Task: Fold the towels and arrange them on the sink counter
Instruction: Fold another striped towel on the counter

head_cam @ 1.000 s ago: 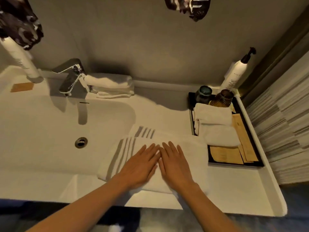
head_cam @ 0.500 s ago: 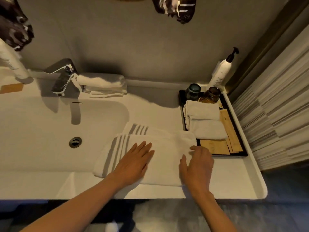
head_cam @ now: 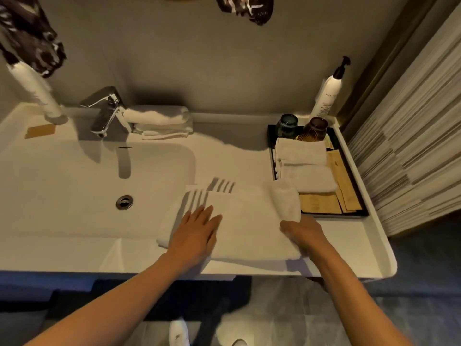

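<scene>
A: Towel [head_cam: 249, 221] is lying near the counter's [head_cam: 349, 248] front edge, its striped end hanging over the basin's [head_cam: 74, 183] right rim. How is it going to handle?

B: Soft, light and limp, I'd judge. It is sagging wherever nothing is holding it, so the edge or a corner is the place to take it, with a flat palm anchoring the rest.

A: What are the hands doing?

B: The left hand [head_cam: 197, 233] is pressing flat on the towel, fingers straight. The right hand [head_cam: 303, 233] is gripping the right edge and lifting it; a flap is standing up just beside the tray [head_cam: 359, 213].

A: What is differing from a second ago?

B: Both palms were lying flat together mid-towel then. The right has since been sliding to the edge and is raising it.
</scene>
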`<state>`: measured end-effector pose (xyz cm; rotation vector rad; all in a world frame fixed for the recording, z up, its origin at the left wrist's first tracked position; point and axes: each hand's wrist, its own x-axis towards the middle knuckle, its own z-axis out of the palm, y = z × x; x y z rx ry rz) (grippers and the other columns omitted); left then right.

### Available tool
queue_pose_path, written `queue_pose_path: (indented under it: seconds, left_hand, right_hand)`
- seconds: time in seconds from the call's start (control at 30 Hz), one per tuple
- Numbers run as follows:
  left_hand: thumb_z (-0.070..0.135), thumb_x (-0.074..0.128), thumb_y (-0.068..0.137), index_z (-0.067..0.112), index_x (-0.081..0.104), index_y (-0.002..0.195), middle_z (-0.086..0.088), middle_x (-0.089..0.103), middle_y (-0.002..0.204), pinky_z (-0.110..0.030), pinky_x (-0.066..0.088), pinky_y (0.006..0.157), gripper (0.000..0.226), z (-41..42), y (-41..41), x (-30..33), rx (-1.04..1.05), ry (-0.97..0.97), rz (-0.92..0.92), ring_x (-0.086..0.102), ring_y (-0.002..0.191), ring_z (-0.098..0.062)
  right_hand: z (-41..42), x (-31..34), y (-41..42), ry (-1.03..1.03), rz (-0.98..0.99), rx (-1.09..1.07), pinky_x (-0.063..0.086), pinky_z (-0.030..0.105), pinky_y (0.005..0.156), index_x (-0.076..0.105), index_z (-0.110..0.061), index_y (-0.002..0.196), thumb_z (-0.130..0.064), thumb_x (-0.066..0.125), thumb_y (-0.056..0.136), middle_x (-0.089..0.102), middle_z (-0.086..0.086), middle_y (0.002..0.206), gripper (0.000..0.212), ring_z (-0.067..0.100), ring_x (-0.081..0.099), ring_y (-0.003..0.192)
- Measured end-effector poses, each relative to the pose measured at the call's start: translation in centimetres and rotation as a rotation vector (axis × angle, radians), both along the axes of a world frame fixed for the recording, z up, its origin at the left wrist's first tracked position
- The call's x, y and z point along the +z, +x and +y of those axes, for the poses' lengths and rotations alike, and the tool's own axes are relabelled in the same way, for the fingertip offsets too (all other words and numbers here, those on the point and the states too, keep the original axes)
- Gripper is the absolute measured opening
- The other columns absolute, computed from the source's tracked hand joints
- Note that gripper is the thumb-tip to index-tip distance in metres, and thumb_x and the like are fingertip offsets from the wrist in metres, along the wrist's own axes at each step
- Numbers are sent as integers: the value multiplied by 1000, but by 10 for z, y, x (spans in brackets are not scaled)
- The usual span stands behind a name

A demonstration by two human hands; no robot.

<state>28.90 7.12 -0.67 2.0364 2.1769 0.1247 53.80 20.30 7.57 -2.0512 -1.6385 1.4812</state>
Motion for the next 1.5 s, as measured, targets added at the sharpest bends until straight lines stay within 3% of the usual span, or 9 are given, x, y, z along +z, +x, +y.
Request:
queue_pose_path:
  seconds: [0.2,0.37,0.47,0.6,0.73,0.9,1.33,1.43,1.5]
  left_hand:
    - [38,34,101,26,50,142,-4,43,152,-39,28,117,45,5,55,5,-80,18,-229,38,140,-26]
    - [28,42,103,17,70,110,1,73,99,-19,45,78,31,36,40,54,719,-61,-1459,65,92,-10]
    - [44,37,102,2,64,112,-13,74,82,-24,53,70,50,47,6,55,1008,-101,-1795,67,70,-17]
    - [32,52,96,14,53,124,-4,62,119,-29,48,79,33,22,-15,40,832,-22,-947,58,93,-17]
    - [19,49,96,13,55,132,-5,53,138,-36,42,102,38,1,3,15,160,391,-347,51,124,-22]
    - [33,27,106,18,24,154,-2,16,163,-40,16,121,51,2,6,-14,-38,150,-194,9,151,-13]
    - [54,18,103,18,6,157,-2,-5,164,-40,0,121,66,-18,7,5,-175,-29,-130,-10,150,-14]
    - [69,35,92,14,10,157,-6,-2,164,-41,-3,121,88,-49,13,6,-351,-42,-71,-6,151,-21]
    - [49,59,85,13,12,156,-9,7,164,-45,4,122,93,-58,18,-2,-361,-56,17,3,151,-26]
  right_hand:
    - [12,68,19,58,-284,196,55,36,67,63,-10,102,-34,70,66,65,6,90,44,26,62,81]
    - [-16,67,-71,267,-352,470,43,31,71,50,-14,123,-49,59,85,61,11,115,52,30,60,97]
    - [-60,28,-123,132,-191,622,47,34,81,52,-14,118,-57,52,89,64,9,116,52,28,62,104]
    - [-77,4,-116,117,177,627,54,40,81,68,-17,87,-34,55,94,72,-1,83,22,10,64,75]
    - [-46,-13,-89,732,71,384,48,30,78,67,-19,94,-18,49,96,70,-2,95,18,12,61,88]
    - [-46,-72,-94,827,-348,752,15,44,120,38,-13,148,-36,29,102,34,9,156,53,26,26,146]
    - [-59,-78,-60,853,-212,836,8,44,122,31,-14,151,-48,27,102,20,6,161,59,19,13,150]
    - [-80,-77,-21,868,-209,1060,8,46,122,25,-14,153,-71,36,91,13,7,162,85,19,8,151]
    - [-90,-83,-8,885,-279,1149,7,48,121,18,-12,155,-68,55,83,8,10,163,98,24,7,151]
